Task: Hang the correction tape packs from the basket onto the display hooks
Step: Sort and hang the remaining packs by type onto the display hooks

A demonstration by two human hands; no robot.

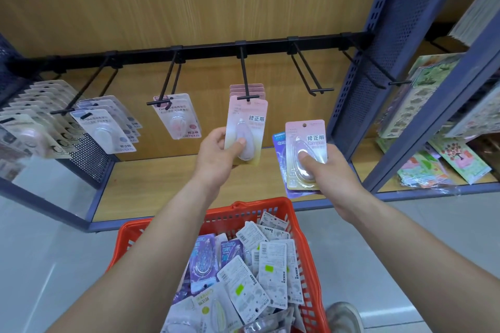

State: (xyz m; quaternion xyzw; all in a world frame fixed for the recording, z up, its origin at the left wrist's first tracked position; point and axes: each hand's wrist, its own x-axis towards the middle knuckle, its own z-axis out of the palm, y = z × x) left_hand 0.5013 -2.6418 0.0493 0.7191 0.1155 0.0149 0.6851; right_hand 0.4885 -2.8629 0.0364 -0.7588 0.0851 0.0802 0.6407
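My left hand (220, 151) pinches a pink correction tape pack (247, 121) by its lower edge, with the pack's top at the tip of the middle display hook (244, 76). Several pink packs hang behind it on that hook. My right hand (324, 167) holds a small stack of packs lower right, a pink pack (304, 140) on top with my thumb on its blister and purple packs (280, 143) behind. The orange basket (216, 220) below holds several more packs (259, 259).
A bare double hook (308, 73) sits right of the middle one, another bare hook (378, 73) further right. Hooks on the left carry white and pink packs (108, 127). A blue perforated upright (378, 43) divides off shelves of cards (438, 127). A shoe (343, 316) is beside the basket.
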